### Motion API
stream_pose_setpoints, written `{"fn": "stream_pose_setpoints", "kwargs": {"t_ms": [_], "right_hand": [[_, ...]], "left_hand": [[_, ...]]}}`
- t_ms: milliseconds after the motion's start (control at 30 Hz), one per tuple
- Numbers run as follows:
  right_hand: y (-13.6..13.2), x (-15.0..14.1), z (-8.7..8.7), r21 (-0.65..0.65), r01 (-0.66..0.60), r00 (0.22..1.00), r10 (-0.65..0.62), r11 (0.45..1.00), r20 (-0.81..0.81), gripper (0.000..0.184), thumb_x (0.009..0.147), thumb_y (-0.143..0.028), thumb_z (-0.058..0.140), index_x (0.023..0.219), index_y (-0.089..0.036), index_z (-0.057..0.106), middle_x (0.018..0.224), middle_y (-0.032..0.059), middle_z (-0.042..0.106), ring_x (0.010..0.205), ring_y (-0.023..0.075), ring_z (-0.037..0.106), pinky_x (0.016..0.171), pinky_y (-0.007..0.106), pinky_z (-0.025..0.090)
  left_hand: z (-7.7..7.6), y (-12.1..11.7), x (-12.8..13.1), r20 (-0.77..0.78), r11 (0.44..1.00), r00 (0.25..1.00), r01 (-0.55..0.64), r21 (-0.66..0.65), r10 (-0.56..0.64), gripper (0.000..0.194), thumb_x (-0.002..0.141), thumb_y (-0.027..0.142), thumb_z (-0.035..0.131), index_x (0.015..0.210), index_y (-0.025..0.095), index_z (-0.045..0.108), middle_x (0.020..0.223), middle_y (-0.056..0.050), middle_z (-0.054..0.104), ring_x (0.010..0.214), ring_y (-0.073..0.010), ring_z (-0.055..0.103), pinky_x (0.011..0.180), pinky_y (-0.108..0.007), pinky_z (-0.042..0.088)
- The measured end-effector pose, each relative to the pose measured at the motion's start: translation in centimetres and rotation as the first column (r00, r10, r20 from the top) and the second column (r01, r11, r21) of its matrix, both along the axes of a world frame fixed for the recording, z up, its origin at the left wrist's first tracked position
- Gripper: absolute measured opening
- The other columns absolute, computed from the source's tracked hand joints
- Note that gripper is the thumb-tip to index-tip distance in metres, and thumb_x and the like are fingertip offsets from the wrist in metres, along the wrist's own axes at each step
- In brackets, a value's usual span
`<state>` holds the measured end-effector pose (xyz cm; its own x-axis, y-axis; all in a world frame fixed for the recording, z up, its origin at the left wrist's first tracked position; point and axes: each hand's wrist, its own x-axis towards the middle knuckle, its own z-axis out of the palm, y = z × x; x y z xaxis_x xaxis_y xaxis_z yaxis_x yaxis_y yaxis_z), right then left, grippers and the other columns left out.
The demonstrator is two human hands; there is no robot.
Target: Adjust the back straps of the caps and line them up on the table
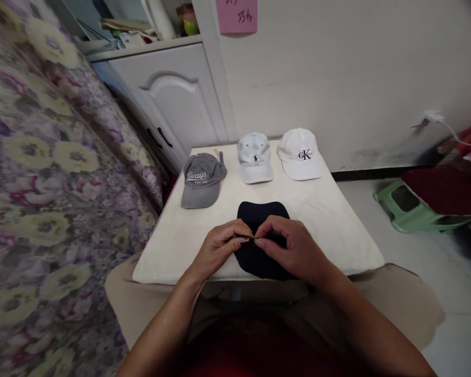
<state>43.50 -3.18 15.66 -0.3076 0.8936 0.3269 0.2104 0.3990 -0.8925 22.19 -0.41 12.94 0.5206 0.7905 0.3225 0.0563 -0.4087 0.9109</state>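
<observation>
A dark navy baseball cap [262, 262] lies at the near edge of the cream-topped table [329, 225], its back strap toward me. My left hand [222, 243] pinches one side of the cap's strap between thumb and fingers. Right beside it, my right hand [288, 243] is closed on the other part of the strap, so the fingertips almost meet. Farther back sit a grey cap [203, 180] with white lettering, a pale blue cap [255, 157] with a small dark emblem, and a white cap [300, 154] with black letters. The strap's fastening is partly hidden by my fingers.
A floral curtain [43, 209] hangs along the left. Behind the table are a white cabinet [172, 99] and a wall with a pink note [237, 15]. To the right, a green stool [416, 209] stands on the floor below a plugged-in charger [434, 116].
</observation>
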Motion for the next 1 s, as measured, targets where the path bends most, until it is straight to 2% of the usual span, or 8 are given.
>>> {"fn": "stream_pose_setpoints", "kwargs": {"t_ms": [300,867,1000], "right_hand": [[0.06,-0.09,0.01,-0.030,0.027,0.999,-0.027,0.999,0.022,0.007,0.084,-0.014,0.064,0.079,-0.019,0.064,0.074,-0.0030,0.065,0.067,0.0111,0.057,0.063,0.024,0.042],[0.27,0.02,0.04,-0.060,-0.002,1.000,0.003,0.998,0.019,0.006,0.083,-0.015,0.064,0.078,-0.019,0.064,0.072,-0.0028,0.064,0.066,0.0113,0.056,0.062,0.024,0.041],[0.42,0.15,0.09,-0.092,-0.046,0.999,0.048,0.995,0.021,0.006,0.082,-0.014,0.064,0.079,-0.019,0.065,0.072,-0.0029,0.064,0.066,0.0112,0.056,0.061,0.024,0.041]], "left_hand": [[0.16,-0.02,0.08,0.016,1.000,1.000,-0.004,-0.020,0.004,0.010,0.093,0.024,0.063,0.091,0.018,0.071,0.084,-0.002,0.063,0.078,-0.0147,0.056,0.071,-0.025,0.042],[0.44,-0.01,0.22,0.002,0.999,1.000,0.002,-0.040,-0.002,0.010,0.092,0.024,0.064,0.090,0.018,0.071,0.083,-0.002,0.063,0.076,-0.0140,0.056,0.070,-0.025,0.041],[0.35,0.02,0.18,-0.009,0.999,1.000,0.004,-0.046,-0.004,0.011,0.092,0.025,0.064,0.090,0.017,0.072,0.083,-0.003,0.063,0.077,-0.0146,0.056,0.070,-0.025,0.041]]}}
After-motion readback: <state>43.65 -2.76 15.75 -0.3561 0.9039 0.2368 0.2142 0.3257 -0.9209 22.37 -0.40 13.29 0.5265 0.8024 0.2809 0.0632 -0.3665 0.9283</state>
